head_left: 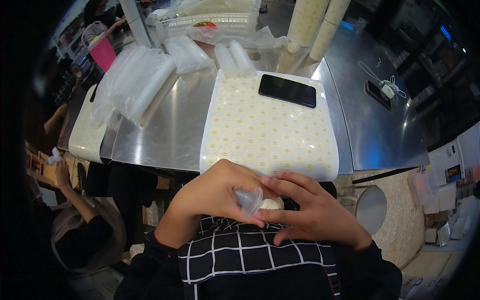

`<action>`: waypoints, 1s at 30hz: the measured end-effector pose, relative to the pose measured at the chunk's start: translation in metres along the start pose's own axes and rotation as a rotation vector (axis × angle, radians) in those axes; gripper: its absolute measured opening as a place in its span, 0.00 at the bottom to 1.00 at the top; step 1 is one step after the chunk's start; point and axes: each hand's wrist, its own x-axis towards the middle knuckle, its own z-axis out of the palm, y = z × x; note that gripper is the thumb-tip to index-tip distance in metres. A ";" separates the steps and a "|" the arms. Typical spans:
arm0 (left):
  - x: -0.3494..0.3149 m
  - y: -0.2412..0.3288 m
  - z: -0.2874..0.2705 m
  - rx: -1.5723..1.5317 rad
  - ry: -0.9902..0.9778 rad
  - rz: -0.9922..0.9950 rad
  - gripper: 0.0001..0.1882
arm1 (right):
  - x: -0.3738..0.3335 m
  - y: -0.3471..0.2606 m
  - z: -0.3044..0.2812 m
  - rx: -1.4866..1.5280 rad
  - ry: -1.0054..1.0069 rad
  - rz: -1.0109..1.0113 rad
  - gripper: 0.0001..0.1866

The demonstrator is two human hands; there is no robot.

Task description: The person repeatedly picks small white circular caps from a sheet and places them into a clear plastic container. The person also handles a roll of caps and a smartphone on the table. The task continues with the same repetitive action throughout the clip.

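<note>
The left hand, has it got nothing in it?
No, the left hand holds a clear cup, its rim toward the right hand.

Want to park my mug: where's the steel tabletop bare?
Bare steel lies between the bagged stacks and sticker sheet, and right of that sheet, nearer than the rightmost phone. The back is crowded: white basket, sticker rolls.

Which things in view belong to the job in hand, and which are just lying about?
Likely job: clear cup in left hand; pale disc at right hand; sheet of labels; perhaps clear cup stacks.
Apparently lying about: black phone; second phone; white charger.
</note>
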 end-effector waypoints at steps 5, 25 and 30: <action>0.000 -0.004 0.001 -0.037 -0.013 -0.038 0.23 | -0.004 0.008 0.005 0.004 0.266 -0.068 0.34; -0.015 -0.069 -0.019 -0.355 0.350 -0.375 0.32 | -0.014 0.073 0.065 0.000 0.338 0.178 0.16; -0.020 -0.085 -0.019 -0.450 0.344 -0.344 0.33 | -0.012 0.081 0.091 -0.141 0.427 0.178 0.14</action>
